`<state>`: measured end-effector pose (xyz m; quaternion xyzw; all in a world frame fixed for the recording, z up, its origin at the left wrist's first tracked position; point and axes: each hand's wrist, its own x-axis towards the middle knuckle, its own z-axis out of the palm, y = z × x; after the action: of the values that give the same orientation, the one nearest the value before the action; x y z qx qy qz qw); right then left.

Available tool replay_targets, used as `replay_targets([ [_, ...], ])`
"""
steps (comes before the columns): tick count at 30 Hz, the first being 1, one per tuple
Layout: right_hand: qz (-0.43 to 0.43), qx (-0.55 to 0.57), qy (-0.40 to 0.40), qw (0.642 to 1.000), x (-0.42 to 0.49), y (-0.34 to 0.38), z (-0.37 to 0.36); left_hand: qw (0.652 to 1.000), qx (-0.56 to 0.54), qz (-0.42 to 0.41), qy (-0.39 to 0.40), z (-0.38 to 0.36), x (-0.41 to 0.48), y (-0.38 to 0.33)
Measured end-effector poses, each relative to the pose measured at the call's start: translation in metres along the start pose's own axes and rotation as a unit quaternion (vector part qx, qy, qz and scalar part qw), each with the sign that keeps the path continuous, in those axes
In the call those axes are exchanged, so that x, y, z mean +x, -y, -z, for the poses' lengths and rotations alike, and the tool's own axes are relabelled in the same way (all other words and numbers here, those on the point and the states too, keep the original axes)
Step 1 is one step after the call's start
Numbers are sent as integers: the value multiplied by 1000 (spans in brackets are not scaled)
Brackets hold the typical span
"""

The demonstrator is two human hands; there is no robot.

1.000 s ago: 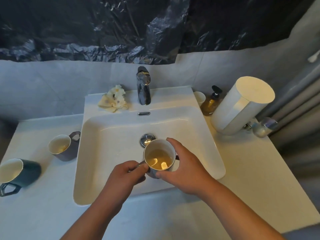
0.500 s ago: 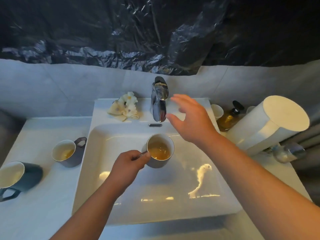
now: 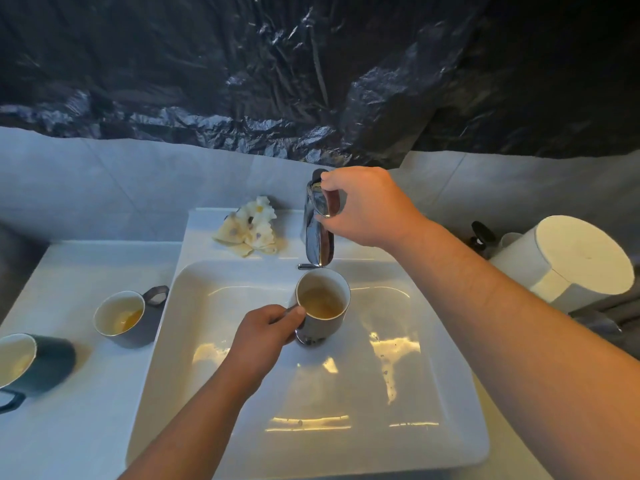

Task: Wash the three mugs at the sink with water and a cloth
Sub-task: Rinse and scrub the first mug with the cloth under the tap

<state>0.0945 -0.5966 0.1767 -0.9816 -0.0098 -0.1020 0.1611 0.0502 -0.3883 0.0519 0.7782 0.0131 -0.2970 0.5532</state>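
Mug (image 3: 322, 306), grey outside, white inside, upright in the sink basin (image 3: 433, 393) with brownish liquid in it. Its mouth is directly below the faucet spout (image 3: 318, 249), axis vertical. Left hand (image 3: 263, 332) is curled round the handle from the left. Right hand (image 3: 363, 206) is above, thumb and fingers pinching the faucet lever (image 3: 320, 199). No water visible. Judgement: working the lever comes next, as the mouth is already lined up. Grey mug (image 3: 121, 317) and dark mug (image 3: 34, 358) wait on the counter (image 3: 86, 265) to the left. Cloth (image 3: 251, 226) lies behind the basin, apart from both hands.
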Motion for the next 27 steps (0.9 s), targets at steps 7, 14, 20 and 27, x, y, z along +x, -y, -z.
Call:
replay_targets([
  [7, -2, 17, 6, 1000, 8, 0, 9, 1000, -10, -9, -5, 3, 3, -2],
  [14, -6, 25, 18, 1000, 18, -1, 16, 1000, -14, -7, -5, 3, 6, -1],
  [20, -67, 126, 36, 989, 11, -2, 8, 1000, -11, -7, -3, 2, 8, -1],
  [27, -288, 314, -40, 904, -91, -13, -56, 998, -56, 9, 16, 3, 9, 7],
])
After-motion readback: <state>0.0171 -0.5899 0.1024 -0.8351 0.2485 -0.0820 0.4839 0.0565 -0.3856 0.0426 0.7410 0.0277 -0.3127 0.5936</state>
